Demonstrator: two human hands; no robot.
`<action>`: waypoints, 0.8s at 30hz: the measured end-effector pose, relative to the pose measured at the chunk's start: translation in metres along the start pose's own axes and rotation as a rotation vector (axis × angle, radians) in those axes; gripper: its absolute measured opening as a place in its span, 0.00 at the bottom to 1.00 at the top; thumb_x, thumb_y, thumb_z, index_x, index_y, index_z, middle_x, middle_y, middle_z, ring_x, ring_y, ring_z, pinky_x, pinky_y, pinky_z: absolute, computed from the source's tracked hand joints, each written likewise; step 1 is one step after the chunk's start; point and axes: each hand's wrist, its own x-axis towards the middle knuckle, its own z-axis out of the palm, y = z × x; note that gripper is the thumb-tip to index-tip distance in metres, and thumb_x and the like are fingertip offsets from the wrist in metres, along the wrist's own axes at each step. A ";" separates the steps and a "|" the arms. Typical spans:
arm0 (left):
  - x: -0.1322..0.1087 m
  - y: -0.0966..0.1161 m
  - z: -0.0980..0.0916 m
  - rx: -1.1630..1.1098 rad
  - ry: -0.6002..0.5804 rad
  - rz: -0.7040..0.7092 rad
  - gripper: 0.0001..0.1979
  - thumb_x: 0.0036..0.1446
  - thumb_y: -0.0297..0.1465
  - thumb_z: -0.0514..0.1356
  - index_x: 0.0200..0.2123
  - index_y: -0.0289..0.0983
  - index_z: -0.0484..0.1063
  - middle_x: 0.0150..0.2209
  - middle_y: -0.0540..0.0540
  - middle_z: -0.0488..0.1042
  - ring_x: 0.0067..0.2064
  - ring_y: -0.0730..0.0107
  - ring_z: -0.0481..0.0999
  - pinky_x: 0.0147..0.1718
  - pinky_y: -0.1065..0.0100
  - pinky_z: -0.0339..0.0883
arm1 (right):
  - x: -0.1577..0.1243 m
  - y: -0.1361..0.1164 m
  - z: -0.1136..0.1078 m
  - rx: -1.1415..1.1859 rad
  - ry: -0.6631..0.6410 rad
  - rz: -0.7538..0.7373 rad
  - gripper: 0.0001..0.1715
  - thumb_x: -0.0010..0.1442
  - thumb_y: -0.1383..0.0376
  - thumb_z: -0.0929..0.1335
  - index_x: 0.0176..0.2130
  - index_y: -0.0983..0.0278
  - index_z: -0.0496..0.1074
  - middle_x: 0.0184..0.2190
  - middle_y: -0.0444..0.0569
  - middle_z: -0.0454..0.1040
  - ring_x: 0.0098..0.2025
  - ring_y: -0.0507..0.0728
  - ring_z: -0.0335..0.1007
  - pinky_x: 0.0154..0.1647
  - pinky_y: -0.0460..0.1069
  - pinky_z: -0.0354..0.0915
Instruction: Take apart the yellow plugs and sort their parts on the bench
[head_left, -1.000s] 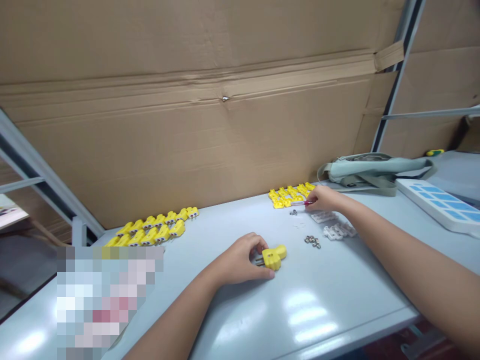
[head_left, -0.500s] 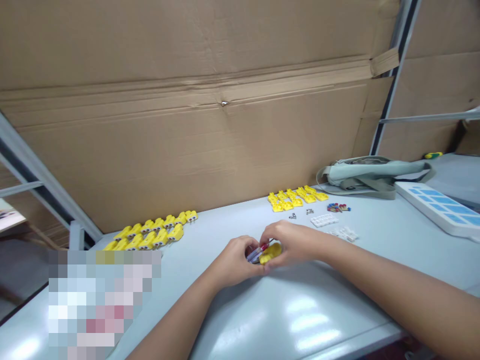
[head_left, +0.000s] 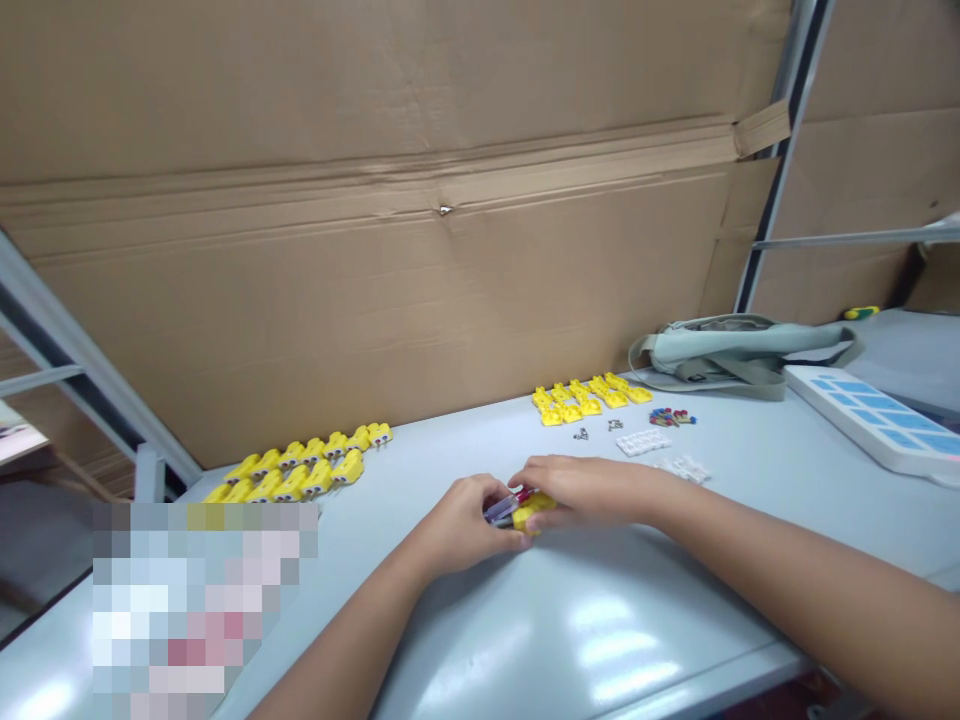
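Both my hands meet over the table's middle. Inside the curled fingers of my left hand [head_left: 466, 525] is the clear, purplish handle of what looks like a small screwdriver [head_left: 502, 508], with red toward its right end; its tip is hidden. My right hand [head_left: 566, 490] is closed around a yellow plastic plug housing [head_left: 531, 514], mostly covered by thumb and fingers. Handle and housing lie side by side, close together. Beyond the right hand are two rows of open yellow housing shells [head_left: 589, 398], small metal pieces [head_left: 581, 434] and several red and blue-tipped parts [head_left: 673, 417].
Two rows of yellow plugs [head_left: 289, 470] line the back left. White plastic parts [head_left: 643, 442] lie beyond my right forearm. A grey-green bag [head_left: 720, 350] and a white-and-blue case [head_left: 877, 420] occupy the right. Cardboard [head_left: 375, 300] walls the back; a blurred patch covers the lower left.
My right hand has turned flatter and shifted slightly left, covering more of the yellow housing. The left hand still grips the handle, nearly in place. The view has shifted slightly.
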 end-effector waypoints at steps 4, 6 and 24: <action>-0.001 -0.002 -0.001 -0.016 0.002 -0.025 0.16 0.39 0.42 0.63 0.29 0.36 0.70 0.27 0.51 0.67 0.29 0.68 0.66 0.26 0.71 0.58 | 0.001 0.000 -0.003 -0.001 -0.030 -0.001 0.18 0.59 0.60 0.64 0.46 0.66 0.67 0.41 0.55 0.68 0.39 0.57 0.66 0.39 0.50 0.62; -0.002 -0.001 -0.002 -0.022 -0.025 -0.042 0.17 0.38 0.42 0.63 0.29 0.36 0.70 0.26 0.52 0.67 0.28 0.69 0.66 0.25 0.71 0.56 | 0.000 -0.001 -0.004 -0.002 -0.034 -0.013 0.17 0.59 0.60 0.63 0.45 0.67 0.68 0.40 0.55 0.68 0.38 0.56 0.65 0.39 0.49 0.62; -0.003 -0.008 -0.007 0.066 0.001 -0.041 0.16 0.36 0.39 0.64 0.26 0.39 0.63 0.27 0.53 0.64 0.28 0.71 0.62 0.24 0.73 0.54 | 0.008 0.020 -0.015 0.068 0.582 0.028 0.08 0.57 0.70 0.63 0.33 0.66 0.72 0.29 0.48 0.72 0.30 0.51 0.64 0.31 0.45 0.59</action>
